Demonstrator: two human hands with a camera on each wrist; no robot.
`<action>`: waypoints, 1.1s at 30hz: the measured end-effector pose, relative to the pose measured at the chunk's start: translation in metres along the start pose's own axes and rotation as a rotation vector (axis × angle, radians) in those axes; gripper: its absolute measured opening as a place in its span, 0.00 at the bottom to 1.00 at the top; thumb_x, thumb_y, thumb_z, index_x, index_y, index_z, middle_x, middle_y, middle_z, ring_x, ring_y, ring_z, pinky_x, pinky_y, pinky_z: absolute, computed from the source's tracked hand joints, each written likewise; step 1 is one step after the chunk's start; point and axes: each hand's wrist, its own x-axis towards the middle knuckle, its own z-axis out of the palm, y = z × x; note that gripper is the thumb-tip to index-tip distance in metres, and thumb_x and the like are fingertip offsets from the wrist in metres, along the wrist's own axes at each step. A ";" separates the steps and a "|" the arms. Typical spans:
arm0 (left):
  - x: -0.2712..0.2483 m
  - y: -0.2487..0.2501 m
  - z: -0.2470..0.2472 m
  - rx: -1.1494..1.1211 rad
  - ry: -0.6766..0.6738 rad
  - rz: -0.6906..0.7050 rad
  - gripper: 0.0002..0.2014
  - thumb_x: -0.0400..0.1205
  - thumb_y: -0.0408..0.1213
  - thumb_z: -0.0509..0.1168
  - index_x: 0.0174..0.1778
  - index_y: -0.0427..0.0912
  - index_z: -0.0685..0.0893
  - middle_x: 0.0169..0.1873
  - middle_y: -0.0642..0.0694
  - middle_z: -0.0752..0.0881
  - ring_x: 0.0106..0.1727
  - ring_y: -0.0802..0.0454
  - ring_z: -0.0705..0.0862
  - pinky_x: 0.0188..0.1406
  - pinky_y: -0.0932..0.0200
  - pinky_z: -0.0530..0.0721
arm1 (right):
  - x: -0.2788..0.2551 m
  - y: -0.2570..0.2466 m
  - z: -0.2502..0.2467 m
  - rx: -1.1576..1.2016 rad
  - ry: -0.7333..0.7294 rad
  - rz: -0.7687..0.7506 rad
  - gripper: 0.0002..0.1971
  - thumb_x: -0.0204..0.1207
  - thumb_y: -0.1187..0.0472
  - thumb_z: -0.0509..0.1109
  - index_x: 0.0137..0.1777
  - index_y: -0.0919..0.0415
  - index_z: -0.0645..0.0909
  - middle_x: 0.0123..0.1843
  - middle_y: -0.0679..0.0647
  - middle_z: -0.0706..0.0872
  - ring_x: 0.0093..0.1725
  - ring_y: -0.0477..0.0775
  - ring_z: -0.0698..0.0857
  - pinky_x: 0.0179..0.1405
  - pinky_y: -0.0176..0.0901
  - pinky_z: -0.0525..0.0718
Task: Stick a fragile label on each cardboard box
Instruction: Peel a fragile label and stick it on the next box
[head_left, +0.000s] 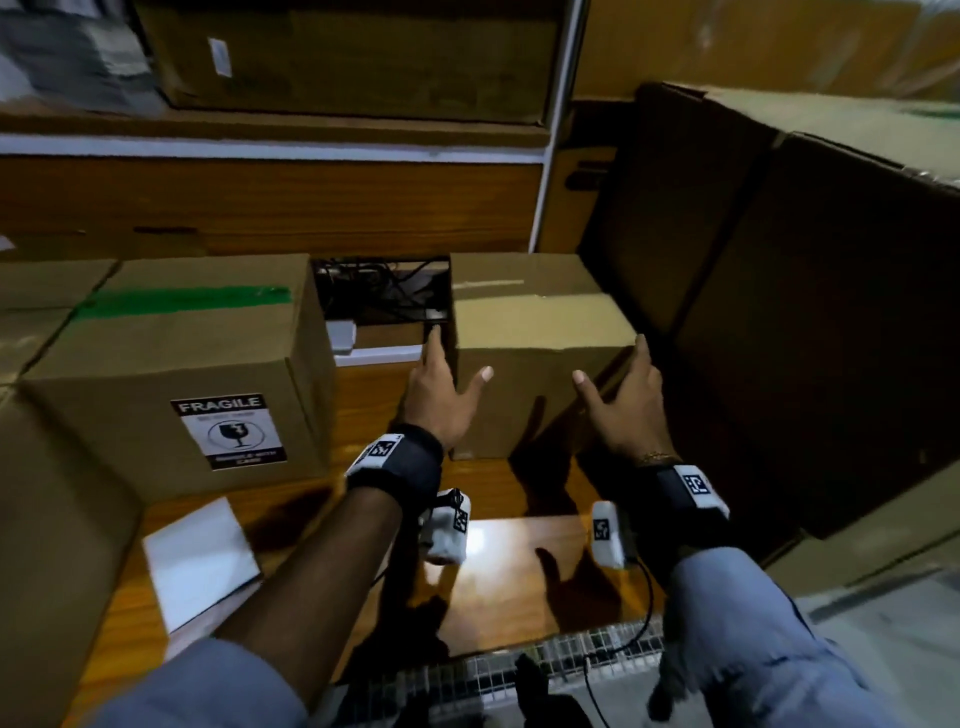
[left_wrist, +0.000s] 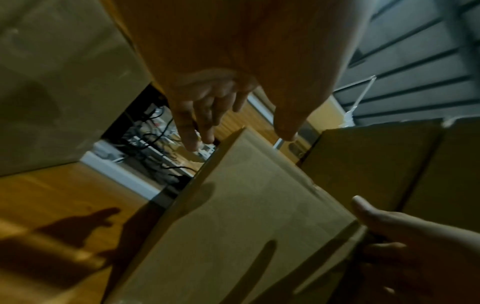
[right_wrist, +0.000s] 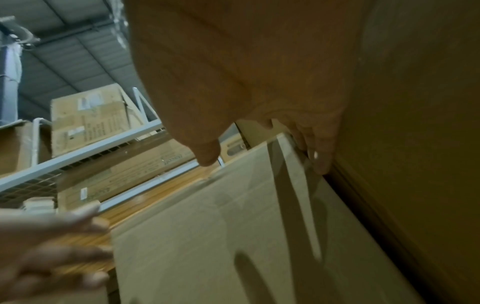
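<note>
A plain cardboard box (head_left: 530, 353) with no label stands on the wooden table (head_left: 519, 551), in the middle. My left hand (head_left: 456, 364) flanks its left side, fingers straight and thumb spread over the front face. My right hand (head_left: 613, 374) flanks the right side, fingers straight in the narrow gap beside a big dark box. In the left wrist view the left hand (left_wrist: 239, 139) hovers at the box (left_wrist: 246, 205) edge. The right wrist view shows right fingertips (right_wrist: 322, 166) against the box (right_wrist: 207, 236) edge. A labelled box (head_left: 182, 364) at the left carries a fragile label (head_left: 228, 431).
A white sheet stack (head_left: 200, 561) lies on the table at the front left. Large dark boxes (head_left: 779, 286) wall in the right side. Behind the boxes there is a gap with cables (head_left: 384, 296) and a shelf of cartons (head_left: 337, 57). Wire mesh (head_left: 571, 654) runs along the near edge.
</note>
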 end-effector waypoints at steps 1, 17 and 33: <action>0.001 -0.002 0.004 -0.005 -0.016 -0.049 0.44 0.85 0.57 0.68 0.91 0.47 0.51 0.83 0.39 0.72 0.82 0.38 0.73 0.78 0.40 0.76 | 0.001 0.003 0.001 0.024 -0.006 -0.003 0.53 0.80 0.38 0.74 0.93 0.54 0.43 0.87 0.65 0.61 0.84 0.69 0.67 0.82 0.61 0.69; -0.020 -0.031 -0.010 -0.156 0.128 -0.064 0.24 0.91 0.38 0.61 0.85 0.51 0.70 0.73 0.45 0.78 0.71 0.45 0.80 0.74 0.46 0.79 | -0.028 0.007 0.007 0.178 -0.023 -0.156 0.64 0.67 0.42 0.87 0.92 0.46 0.44 0.87 0.56 0.61 0.82 0.60 0.70 0.71 0.45 0.70; -0.121 -0.028 -0.117 -0.101 0.088 0.147 0.40 0.88 0.42 0.66 0.90 0.62 0.50 0.78 0.43 0.75 0.69 0.51 0.79 0.69 0.50 0.79 | -0.153 -0.058 -0.037 0.173 -0.009 -0.267 0.65 0.62 0.48 0.91 0.90 0.42 0.49 0.89 0.48 0.64 0.86 0.52 0.66 0.84 0.63 0.70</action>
